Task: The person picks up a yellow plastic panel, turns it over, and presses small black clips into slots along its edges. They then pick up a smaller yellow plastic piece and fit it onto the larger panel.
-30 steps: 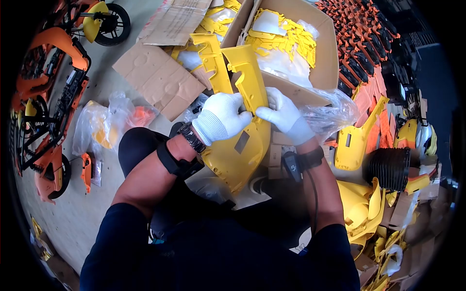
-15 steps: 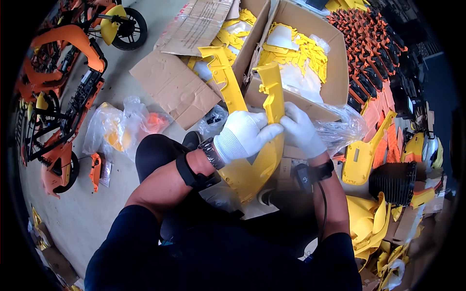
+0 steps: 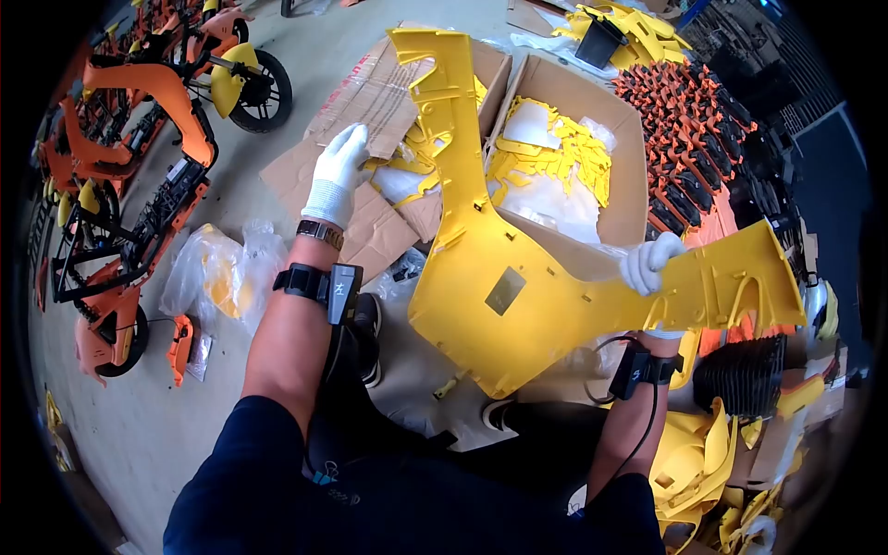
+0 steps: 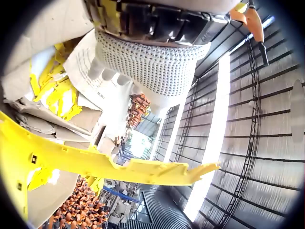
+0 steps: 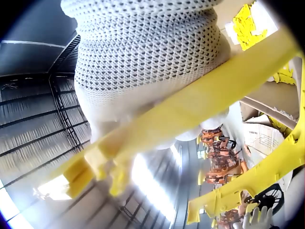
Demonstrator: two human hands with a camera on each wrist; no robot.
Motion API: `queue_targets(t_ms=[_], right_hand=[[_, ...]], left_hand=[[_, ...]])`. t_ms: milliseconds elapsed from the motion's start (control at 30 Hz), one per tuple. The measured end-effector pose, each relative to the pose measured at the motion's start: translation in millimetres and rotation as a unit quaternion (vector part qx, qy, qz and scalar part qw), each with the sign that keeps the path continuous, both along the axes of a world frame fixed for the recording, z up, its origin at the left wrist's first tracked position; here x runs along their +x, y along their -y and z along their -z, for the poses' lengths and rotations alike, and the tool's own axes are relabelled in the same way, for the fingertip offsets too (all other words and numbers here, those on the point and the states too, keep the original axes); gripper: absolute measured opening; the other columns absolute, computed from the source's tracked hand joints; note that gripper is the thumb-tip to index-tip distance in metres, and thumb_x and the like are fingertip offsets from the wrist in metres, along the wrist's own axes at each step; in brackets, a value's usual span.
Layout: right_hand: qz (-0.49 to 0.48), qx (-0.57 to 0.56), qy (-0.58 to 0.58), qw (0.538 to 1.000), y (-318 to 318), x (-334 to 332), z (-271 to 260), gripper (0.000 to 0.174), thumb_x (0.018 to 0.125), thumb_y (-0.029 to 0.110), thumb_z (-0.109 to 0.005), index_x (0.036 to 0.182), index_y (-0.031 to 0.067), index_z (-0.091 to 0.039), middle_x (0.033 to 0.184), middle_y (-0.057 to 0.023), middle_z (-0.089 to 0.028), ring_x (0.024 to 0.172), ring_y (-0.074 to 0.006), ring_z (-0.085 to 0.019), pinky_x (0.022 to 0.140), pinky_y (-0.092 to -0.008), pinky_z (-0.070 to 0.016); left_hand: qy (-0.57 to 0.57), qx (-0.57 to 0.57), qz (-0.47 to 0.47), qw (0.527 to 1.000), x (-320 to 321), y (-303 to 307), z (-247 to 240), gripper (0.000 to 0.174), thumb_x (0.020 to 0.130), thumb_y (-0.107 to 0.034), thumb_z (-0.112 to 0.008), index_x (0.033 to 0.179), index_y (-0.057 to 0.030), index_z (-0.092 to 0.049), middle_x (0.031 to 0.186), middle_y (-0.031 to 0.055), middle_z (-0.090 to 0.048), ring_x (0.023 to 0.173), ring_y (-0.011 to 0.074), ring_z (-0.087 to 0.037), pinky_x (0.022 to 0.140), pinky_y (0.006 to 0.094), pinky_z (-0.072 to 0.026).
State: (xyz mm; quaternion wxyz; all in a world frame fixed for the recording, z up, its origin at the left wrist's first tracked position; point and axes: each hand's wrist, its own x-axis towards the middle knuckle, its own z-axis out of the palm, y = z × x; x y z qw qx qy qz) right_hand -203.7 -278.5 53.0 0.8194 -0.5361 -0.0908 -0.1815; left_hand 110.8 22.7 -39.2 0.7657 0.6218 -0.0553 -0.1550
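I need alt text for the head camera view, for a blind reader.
A person's gloved right hand holds a large yellow plastic panel by one end. The open left hand reaches toward a cardboard box of yellow parts; orange scooter frames stand at left.

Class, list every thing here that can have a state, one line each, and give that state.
Yellow panel: lifted, tilted, held by one arm.
Right hand: grips the panel.
Left hand: open, at the cardboard flap.
Cardboard box: open, yellow parts inside.
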Motion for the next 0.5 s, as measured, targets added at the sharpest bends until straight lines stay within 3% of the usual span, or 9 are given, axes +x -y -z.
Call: queue_targets(t_ms=[100, 167, 200, 233, 267, 333, 433, 500], right_hand=[[-0.005, 0.046, 0.038, 0.998, 6, -4, -8, 0.048, 0.105, 0.048, -0.046, 0.09, 0.0033, -0.057, 0.06, 0.0007, -0.046, 0.052, -0.0113, -0.041, 0.054, -0.0285, -0.0344], [-0.023, 0.07, 0.042, 0.996, 22, -3, 5, 0.051, 0.105, 0.049, -0.043, 0.09, 0.0032, -0.057, 0.06, 0.0006, -0.047, 0.054, -0.0112, -0.042, 0.055, -0.0281, -0.0353], [-0.015, 0.083, 0.035, 0.996, 23, -2, 10, 0.049, 0.105, 0.048, -0.043, 0.09, 0.0032, -0.056, 0.06, 0.0007, -0.046, 0.054, -0.0111, -0.042, 0.055, -0.0277, -0.0353], [-0.011, 0.096, 0.025, 0.995, 23, -2, 13, 0.048, 0.105, 0.047, -0.044, 0.091, 0.0032, -0.056, 0.06, 0.0009, -0.046, 0.054, -0.0109, -0.042, 0.055, -0.0273, -0.0353], [0.006, 0.101, 0.013, 0.995, 23, -3, 14, 0.046, 0.105, 0.045, -0.045, 0.092, 0.003, -0.056, 0.06, 0.001, -0.045, 0.054, -0.0107, -0.041, 0.055, -0.027, -0.0352], [0.037, 0.11, -0.017, 0.993, 20, -11, 17, 0.041, 0.105, 0.042, -0.047, 0.094, 0.0026, -0.056, 0.06, 0.0012, -0.045, 0.053, -0.0102, -0.041, 0.054, -0.0263, -0.035], [0.021, 0.092, -0.017, 0.995, 33, -27, 25, 0.034, 0.103, 0.036, -0.051, 0.096, 0.0025, -0.055, 0.061, 0.0016, -0.043, 0.051, -0.0096, -0.039, 0.052, -0.0257, -0.0338], [0.038, 0.086, -0.052, 0.994, 38, -38, 37, 0.033, 0.103, 0.035, -0.052, 0.095, 0.0029, -0.054, 0.061, 0.0018, -0.043, 0.05, -0.0095, -0.038, 0.05, -0.0259, -0.0331]], left_hand=[[0.022, -0.089, 0.184, 0.979, 9, 7, 29, 0.062, 0.1, -0.044, -0.058, 0.147, -0.0045, -0.048, 0.145, 0.0142, -0.052, 0.129, 0.0255, -0.052, 0.105, 0.0417, -0.0421], [0.013, -0.168, 0.327, 0.93, -14, 17, 18, 0.067, 0.1, -0.047, -0.059, 0.147, -0.0013, -0.046, 0.143, 0.0126, -0.054, 0.127, 0.0224, -0.055, 0.106, 0.0364, -0.0425], [0.025, -0.175, 0.396, 0.901, -11, 23, 36, 0.066, 0.1, -0.042, -0.061, 0.147, 0.0011, -0.045, 0.141, 0.0101, -0.055, 0.125, 0.0183, -0.055, 0.106, 0.0339, -0.0429], [0.038, -0.114, 0.354, 0.928, -41, 30, 9, 0.066, 0.099, -0.038, -0.063, 0.147, 0.0029, -0.044, 0.139, 0.0091, -0.057, 0.125, 0.0167, -0.053, 0.107, 0.0326, -0.0416], [0.102, -0.014, 0.366, 0.925, -53, 34, -5, 0.066, 0.1, -0.038, -0.062, 0.148, 0.0039, -0.043, 0.138, 0.0101, -0.057, 0.127, 0.0176, -0.051, 0.109, 0.0318, -0.0395], [0.123, 0.05, 0.367, 0.921, -58, 42, 2, 0.07, 0.097, -0.043, -0.064, 0.145, 0.0036, -0.046, 0.135, 0.0113, -0.06, 0.124, 0.0189, -0.053, 0.106, 0.0318, -0.0407], [0.041, 0.185, 0.341, 0.921, -7, 42, -3, 0.063, 0.093, -0.048, -0.068, 0.13, 0.0029, -0.063, 0.118, 0.0102, -0.069, 0.1, 0.0213, -0.066, 0.091, 0.0358, -0.0515], [0.143, 0.286, 0.262, 0.91, 52, 44, 27, 0.053, 0.088, -0.047, -0.072, 0.109, 0.0023, -0.073, 0.097, 0.0135, -0.075, 0.086, 0.0271, -0.07, 0.083, 0.0385, -0.0548]])
